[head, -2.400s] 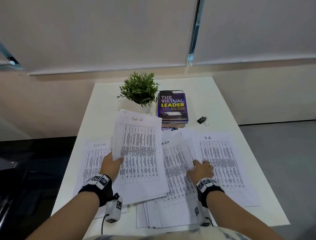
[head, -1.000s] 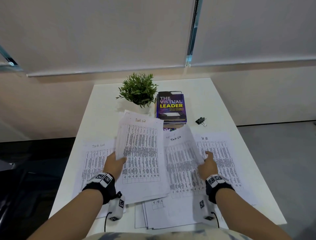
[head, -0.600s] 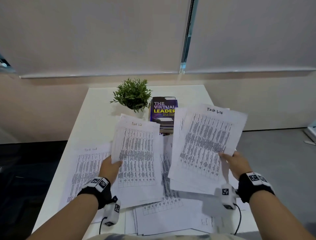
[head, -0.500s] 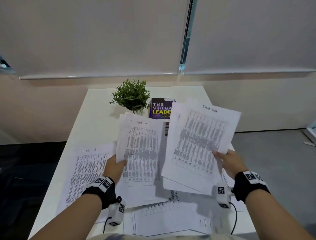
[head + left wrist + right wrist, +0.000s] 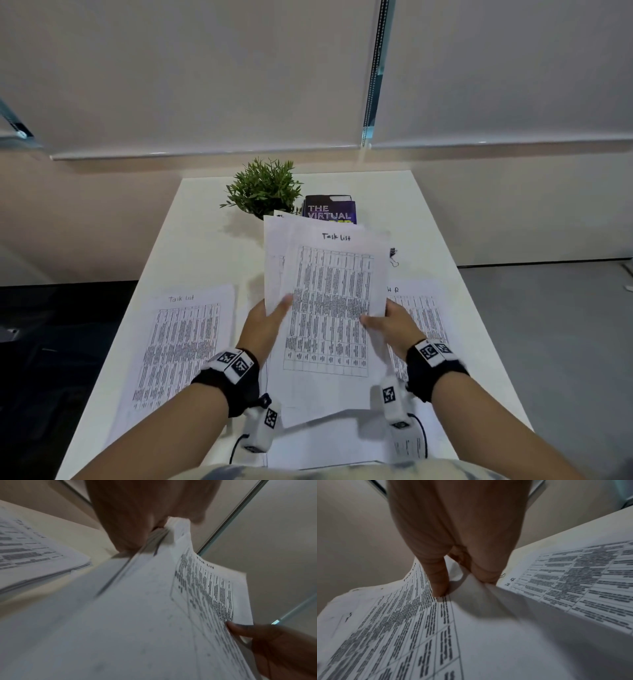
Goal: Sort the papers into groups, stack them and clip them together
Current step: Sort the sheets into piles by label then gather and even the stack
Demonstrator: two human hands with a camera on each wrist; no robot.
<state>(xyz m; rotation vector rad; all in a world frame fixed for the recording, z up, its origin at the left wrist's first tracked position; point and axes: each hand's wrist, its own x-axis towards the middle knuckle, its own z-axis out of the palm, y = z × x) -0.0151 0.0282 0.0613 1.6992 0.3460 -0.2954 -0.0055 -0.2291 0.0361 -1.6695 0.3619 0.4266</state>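
Observation:
Both hands hold a bundle of printed sheets headed "Task list" (image 5: 329,308) above the middle of the white table (image 5: 202,246). My left hand (image 5: 270,317) pinches the bundle's left edge, thumb on top; the left wrist view shows the layered sheets (image 5: 154,601) in that pinch. My right hand (image 5: 383,320) pinches the right edge, with its thumb (image 5: 439,582) pressed on the printed table. Another "Task list" pile (image 5: 181,346) lies flat at the left. An "HR" sheet (image 5: 424,318) lies flat at the right. A black binder clip (image 5: 394,255) sits beyond the held bundle.
A small green potted plant (image 5: 263,186) and a stack of books topped by a purple one (image 5: 329,209) stand at the back of the table. More sheets (image 5: 342,442) lie under my wrists at the near edge. Grey floor lies to the right.
My right hand lifted a "Task list" sheaf from the table and swung it left onto the sheets in my left hand. The two bundles have merged into one.

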